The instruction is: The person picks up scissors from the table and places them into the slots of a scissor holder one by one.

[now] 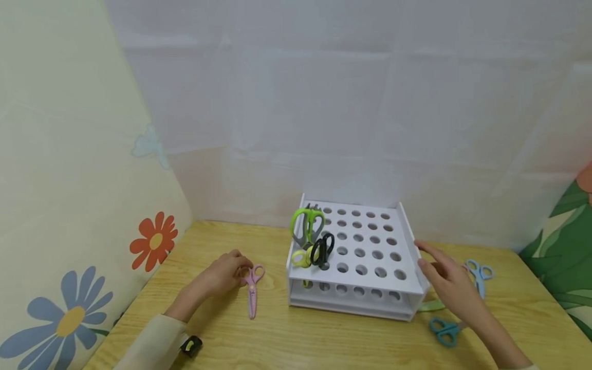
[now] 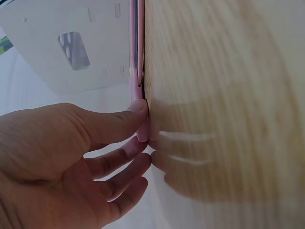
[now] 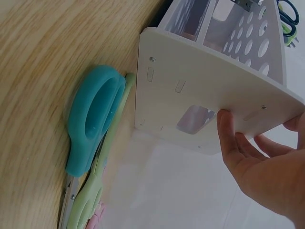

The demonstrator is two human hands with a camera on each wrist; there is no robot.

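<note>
Pink scissors [image 1: 252, 290] lie on the table, blades pointing toward me. My left hand [image 1: 225, 275] pinches one of their handle loops; in the left wrist view the thumb lies on the pink handle [image 2: 138, 90]. A white rack [image 1: 370, 280] with rows of round holes stands to the right of them. In its left columns stand green-and-grey scissors [image 1: 309, 226], black-handled scissors [image 1: 322, 250] and yellow-green scissors [image 1: 300, 258]. Against the rack's right side panel [image 3: 190, 86] rest the fingers of my right hand [image 1: 450, 285], mostly extended.
Right of the rack lie teal scissors [image 1: 445, 331], light-blue scissors [image 1: 478, 275] and a light-green pair [image 3: 90, 198], partly behind my right hand. Something pink [image 3: 96, 214] shows beyond the green pair. White cloth [image 1: 277, 103] hangs behind the wooden table [image 1: 324, 339].
</note>
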